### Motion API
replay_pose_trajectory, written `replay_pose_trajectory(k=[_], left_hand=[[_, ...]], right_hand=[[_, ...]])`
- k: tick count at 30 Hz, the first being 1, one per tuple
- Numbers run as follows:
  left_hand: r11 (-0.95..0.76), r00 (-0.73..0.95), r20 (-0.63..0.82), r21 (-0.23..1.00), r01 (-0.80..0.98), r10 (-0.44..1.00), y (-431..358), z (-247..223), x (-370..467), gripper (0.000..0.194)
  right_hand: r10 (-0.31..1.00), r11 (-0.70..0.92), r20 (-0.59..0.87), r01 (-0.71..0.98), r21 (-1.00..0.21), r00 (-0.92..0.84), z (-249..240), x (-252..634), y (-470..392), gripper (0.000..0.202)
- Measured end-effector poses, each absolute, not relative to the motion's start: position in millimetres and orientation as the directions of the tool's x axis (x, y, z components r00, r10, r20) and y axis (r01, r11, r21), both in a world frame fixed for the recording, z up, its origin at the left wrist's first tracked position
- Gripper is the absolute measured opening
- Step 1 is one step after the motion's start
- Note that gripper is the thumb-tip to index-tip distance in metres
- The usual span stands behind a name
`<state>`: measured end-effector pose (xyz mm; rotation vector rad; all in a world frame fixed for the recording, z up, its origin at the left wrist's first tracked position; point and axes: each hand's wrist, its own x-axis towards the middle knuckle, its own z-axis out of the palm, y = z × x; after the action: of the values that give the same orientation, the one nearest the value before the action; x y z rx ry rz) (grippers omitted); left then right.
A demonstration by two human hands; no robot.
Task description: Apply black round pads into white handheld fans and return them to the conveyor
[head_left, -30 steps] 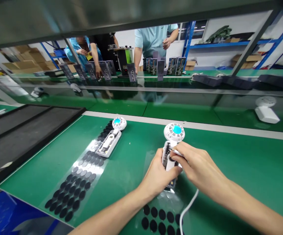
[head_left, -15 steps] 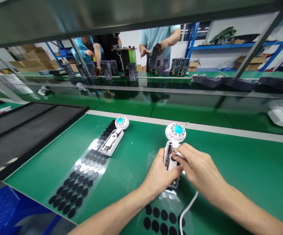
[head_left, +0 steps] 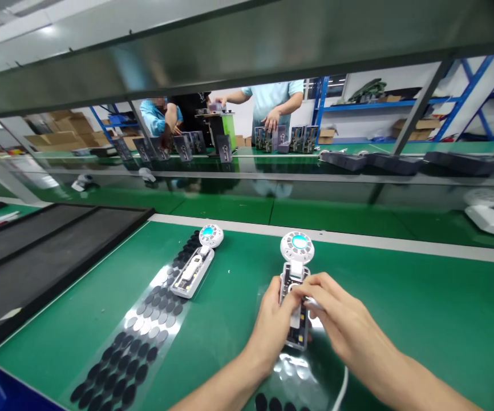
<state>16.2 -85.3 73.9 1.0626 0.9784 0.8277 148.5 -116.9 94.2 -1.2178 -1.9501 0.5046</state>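
A white handheld device (head_left: 297,246) with a round, ringed head and a light-blue centre lies before me, its handle uncovered so the circuit board and small parts show. My left hand (head_left: 272,325) is closed around the handle from the left, its thumb on the inner parts. Over the same handle, my right hand (head_left: 336,308) pinches a slim white piece (head_left: 313,303), mostly hidden by the fingers. A white cable (head_left: 341,388) runs down from under that hand; where it joins is hidden. To the left, a second such device (head_left: 193,273) rests with its handle also uncovered.
The second device lies on a clear sheet of round black pads (head_left: 114,365); another pad sheet (head_left: 287,402) is below my hands. A dark framed tray (head_left: 59,234) borders the green mat. Beyond are a green conveyor (head_left: 247,205), upright boxes (head_left: 225,149) and co-workers. A metal shelf (head_left: 247,51) hangs overhead.
My view has tilted up a little. My left thumb has moved up toward the right fingertips, uncovering the handle's lower end. Across the conveyor, a co-worker's dark box has been lowered.
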Motion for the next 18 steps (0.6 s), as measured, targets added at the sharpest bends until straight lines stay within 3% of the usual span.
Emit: replay_pose_trajectory(k=[3, 6, 12, 18], left_hand=[[0.414, 0.374, -0.324, 0.890, -0.192, 0.869, -84, 79, 16, 0.025], [0.469, 0.402, -0.351, 0.848, -0.246, 0.846, -82, 81, 13, 0.027], [0.537, 0.454, -0.381, 0.793, -0.288, 0.806, -80, 80, 9, 0.033], [0.505, 0.479, -0.339, 0.818, -0.276, 0.810, -83, 79, 8, 0.038]], right_hand=[[0.955, 0.295, 0.222, 0.589, -0.753, -0.194, 100, 157, -121, 0.013], [0.990, 0.116, 0.048, 0.578, -0.808, -0.132, 102, 163, -120, 0.024], [0.972, 0.085, -0.015, 0.412, -0.907, -0.233, 103, 157, -112, 0.029], [0.962, 0.061, -0.017, 0.275, -0.959, -0.273, 106, 156, -108, 0.027]])
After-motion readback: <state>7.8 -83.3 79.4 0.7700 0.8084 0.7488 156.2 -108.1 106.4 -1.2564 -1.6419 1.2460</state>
